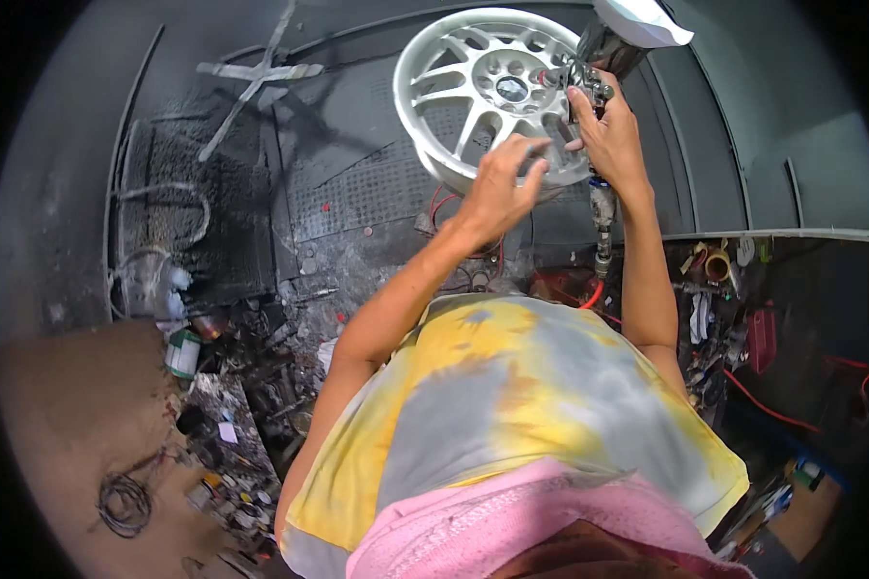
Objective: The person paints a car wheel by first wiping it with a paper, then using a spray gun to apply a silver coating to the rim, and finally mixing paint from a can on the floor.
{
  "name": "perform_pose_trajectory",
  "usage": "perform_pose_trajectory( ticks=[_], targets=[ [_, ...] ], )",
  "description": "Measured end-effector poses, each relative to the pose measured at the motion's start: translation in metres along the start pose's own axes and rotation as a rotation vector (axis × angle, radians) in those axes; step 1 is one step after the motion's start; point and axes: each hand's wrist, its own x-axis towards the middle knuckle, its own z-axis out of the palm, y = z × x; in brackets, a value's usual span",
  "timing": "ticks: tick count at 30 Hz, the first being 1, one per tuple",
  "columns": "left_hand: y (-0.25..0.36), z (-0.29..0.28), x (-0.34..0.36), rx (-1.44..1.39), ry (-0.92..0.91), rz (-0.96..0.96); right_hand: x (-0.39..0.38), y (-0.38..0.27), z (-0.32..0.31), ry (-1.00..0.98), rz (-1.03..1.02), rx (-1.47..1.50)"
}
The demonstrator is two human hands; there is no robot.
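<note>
A silver alloy wheel (459, 145) with split spokes and a dark centre cap stands raised ahead of me. My right hand (608, 135) grips a metal spray gun (579, 77) at the wheel's right side. The gun has a cup with a white top (637, 19), and a fitting (603, 222) under it leads to an orange hose (591, 294). My left hand (507, 183) is at the wheel's lower front, fingers apart and curved, holding nothing; whether it touches the rim I cannot tell.
A taped metal cross stand (261, 72) is at upper left. Cluttered cans, tools and parts (241, 454) line the lower left, near a coiled cable (126, 502). Another cluttered shelf with tape rolls (719, 265) and a red box (761, 338) sits at right. Dark booth panels surround the wheel.
</note>
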Motion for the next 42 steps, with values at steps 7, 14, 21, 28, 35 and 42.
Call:
perform_pose_trajectory(
  ticks=[7, 14, 21, 28, 35, 42],
  targets=[
    [-0.085, -0.025, 0.07, 0.305, -0.206, 0.161, -0.011, 0.023, -0.002, -0.106, 0.123, -0.02],
    [-0.129, -0.056, 0.116, 0.428, -0.541, 0.348, -0.009, -0.005, 0.023, -0.06, 0.253, -0.127],
    [-0.147, -0.08, 0.132, 0.339, -0.591, 0.461, 0.031, 0.009, 0.04, 0.146, 0.241, -0.376],
    [-0.17, -0.101, 0.151, 0.329, -0.607, 0.543, 0.064, 0.007, 0.067, 0.203, 0.229, -0.418],
    [-0.189, -0.108, 0.174, 0.253, -0.587, 0.63, 0.049, -0.042, 0.092, 0.025, 0.331, -0.169],
    [-0.202, -0.105, 0.18, 0.211, -0.526, 0.649, -0.022, -0.088, 0.102, -0.135, 0.558, -0.082]
  ],
)
